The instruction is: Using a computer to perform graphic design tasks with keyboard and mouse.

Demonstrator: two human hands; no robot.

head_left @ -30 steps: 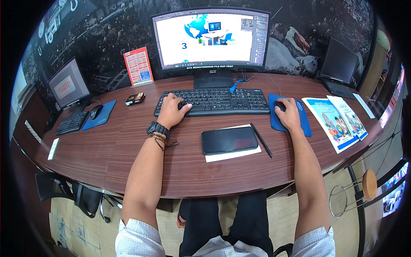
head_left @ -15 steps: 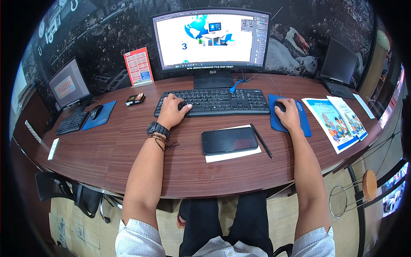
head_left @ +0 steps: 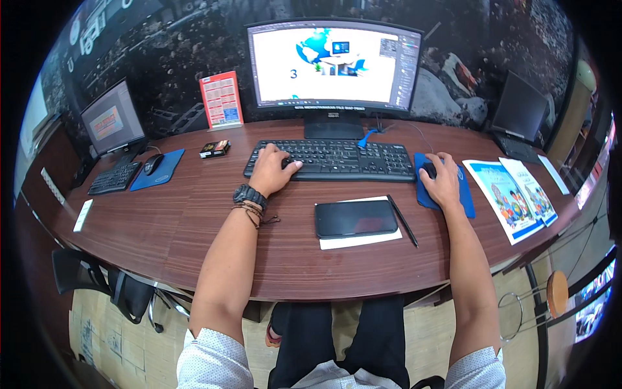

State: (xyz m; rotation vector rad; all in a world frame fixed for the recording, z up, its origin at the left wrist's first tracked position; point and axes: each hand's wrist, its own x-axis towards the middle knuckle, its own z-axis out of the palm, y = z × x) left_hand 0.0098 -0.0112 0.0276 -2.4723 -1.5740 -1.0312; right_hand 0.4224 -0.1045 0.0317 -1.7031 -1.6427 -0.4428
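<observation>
My left hand (head_left: 272,170) lies on the left part of a black keyboard (head_left: 382,159), its fingers spread over the keys and the thumb stretched toward the lower rows. It holds nothing. Under my right hand (head_left: 443,181) is a black computer mouse (head_left: 429,170), mostly covered by the palm and fingers, on a blue mouse pad (head_left: 464,206). Behind the keyboard stands a wide monitor (head_left: 278,71) showing a globe-and-desk picture in an editing window. In front of the keyboard, a dark phone (head_left: 356,218) rests on white paper (head_left: 363,240), with a black pen (head_left: 403,220) beside it.
Printed booklets (head_left: 508,201) lie right of the mouse pad. A red calendar (head_left: 221,100) and a small box (head_left: 215,149) stand left of the keyboard. Further left are another monitor (head_left: 113,120), keyboard (head_left: 115,178) and mouse (head_left: 153,164). A dark screen (head_left: 518,110) stands far right.
The monitor's picture has become smaller and shifted up, and a blue shape now shows near its bottom. The whole view has shifted slightly. Both hands keep their places on keyboard and mouse.
</observation>
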